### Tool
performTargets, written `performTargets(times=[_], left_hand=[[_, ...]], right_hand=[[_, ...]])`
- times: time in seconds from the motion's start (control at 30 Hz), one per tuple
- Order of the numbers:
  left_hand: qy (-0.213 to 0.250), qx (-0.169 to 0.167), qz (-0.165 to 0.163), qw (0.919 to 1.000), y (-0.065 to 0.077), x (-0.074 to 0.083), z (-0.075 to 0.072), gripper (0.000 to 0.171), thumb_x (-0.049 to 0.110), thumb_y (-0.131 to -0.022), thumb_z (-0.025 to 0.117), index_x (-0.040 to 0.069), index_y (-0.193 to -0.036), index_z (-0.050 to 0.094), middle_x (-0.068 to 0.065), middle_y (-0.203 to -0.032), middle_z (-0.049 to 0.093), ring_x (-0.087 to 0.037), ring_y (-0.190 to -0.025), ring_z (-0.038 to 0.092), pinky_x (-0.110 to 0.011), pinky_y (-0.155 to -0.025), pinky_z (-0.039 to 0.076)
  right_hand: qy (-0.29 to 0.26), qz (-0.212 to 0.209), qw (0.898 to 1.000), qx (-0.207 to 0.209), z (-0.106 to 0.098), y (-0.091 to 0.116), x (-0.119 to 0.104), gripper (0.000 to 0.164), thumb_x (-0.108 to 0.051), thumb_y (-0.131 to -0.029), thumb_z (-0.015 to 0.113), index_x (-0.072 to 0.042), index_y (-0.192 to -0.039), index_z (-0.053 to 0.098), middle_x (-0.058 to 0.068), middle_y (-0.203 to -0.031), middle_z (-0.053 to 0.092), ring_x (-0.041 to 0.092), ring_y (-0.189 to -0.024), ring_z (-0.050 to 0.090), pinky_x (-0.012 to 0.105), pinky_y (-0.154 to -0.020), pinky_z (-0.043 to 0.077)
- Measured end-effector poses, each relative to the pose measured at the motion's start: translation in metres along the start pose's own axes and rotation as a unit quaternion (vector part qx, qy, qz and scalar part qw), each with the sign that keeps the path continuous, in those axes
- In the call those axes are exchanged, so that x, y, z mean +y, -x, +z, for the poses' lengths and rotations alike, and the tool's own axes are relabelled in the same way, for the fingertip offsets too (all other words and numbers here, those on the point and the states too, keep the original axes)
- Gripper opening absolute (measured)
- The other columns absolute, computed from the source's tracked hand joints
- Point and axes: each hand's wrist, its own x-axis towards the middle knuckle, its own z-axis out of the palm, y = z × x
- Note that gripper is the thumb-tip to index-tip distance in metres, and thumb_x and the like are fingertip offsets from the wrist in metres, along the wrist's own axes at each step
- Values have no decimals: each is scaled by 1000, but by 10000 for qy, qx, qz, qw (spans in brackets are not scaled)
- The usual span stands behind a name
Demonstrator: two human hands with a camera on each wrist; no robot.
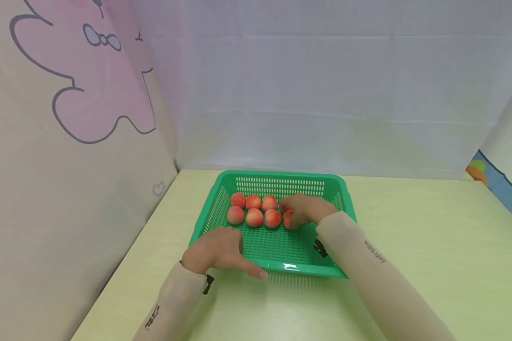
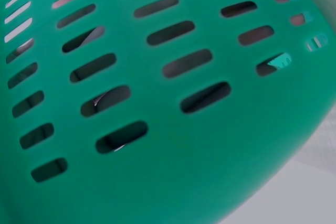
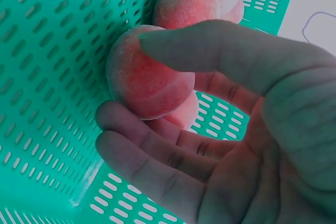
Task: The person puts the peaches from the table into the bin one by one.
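Near the near-left corner of a green plastic basket point(image 1: 281, 267), my left hand point(image 1: 217, 248) grips the rim, its thumb stretched out along the front side. In the left wrist view the slotted basket wall point(image 2: 173, 145) fills the picture and hides the fingers. Inside the basket my right hand point(image 1: 305, 208) holds a red peach point(image 3: 144, 77) at the right end of the front row, thumb on top and fingers curled beneath. Left of it, peaches point(image 1: 272, 219) stand in two rows toward the back. Another peach point(image 3: 185, 113) shows behind the held one.
The basket stands on a pale yellow-green table point(image 1: 418, 237). A white sheet point(image 1: 324, 94) hangs behind it, and a curtain with a pink cartoon figure point(image 1: 94, 85) borders the left. More cartoon print point(image 1: 505, 161) shows at the far right.
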Motion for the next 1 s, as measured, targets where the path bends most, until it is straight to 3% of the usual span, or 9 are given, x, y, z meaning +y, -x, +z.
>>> performTargets(times=[0.33,0.5,0.6,0.7,0.87,1.0], left_hand=[[-74,-9,-23,10000,-2,-1,0,74,91,-44,60,23,-52,35,12,-47,19,-8,-44,22,-27,-41,21],[-57,-37,18,10000,-5,-2,3,73,91,-45,60,22,-56,38,10,-50,23,-9,-46,26,-28,-42,23],[-40,-65,0,10000,-5,-2,4,73,91,-44,61,22,-57,40,10,-50,24,-9,-46,27,-28,-43,24],[-71,-72,-11,9999,-5,-1,4,73,91,-44,61,21,-58,43,10,-51,26,-9,-47,29,-28,-43,25],[-50,-49,7,10000,-4,-1,3,73,90,-44,61,21,-61,45,10,-52,28,-9,-48,30,-28,-44,26],[-34,-45,-6,10000,-3,-4,3,73,90,-45,61,22,-59,41,10,-52,25,-9,-47,27,-28,-44,24]], right_hand=[[-40,53,10000,14,-6,1,0,43,-9,-79,64,-18,-120,54,4,-104,53,22,-83,49,36,-63,41],[-59,148,9992,360,-17,11,1,45,-14,-83,63,-17,-127,52,12,-120,47,24,-92,49,40,-69,44],[-58,265,9973,684,-27,28,-1,45,-19,-85,61,-20,-130,51,19,-134,39,26,-96,53,44,-73,46],[-89,174,9938,1094,-37,54,-4,46,-20,-86,58,-18,-132,50,23,-135,37,28,-92,57,45,-73,48],[81,72,9802,1979,-45,102,-1,46,-24,-85,60,-16,-129,50,14,-112,45,22,-67,56,37,-57,47],[184,206,9702,2406,-44,133,11,51,-37,-90,62,-12,-132,46,12,-110,45,19,-64,54,37,-50,46]])
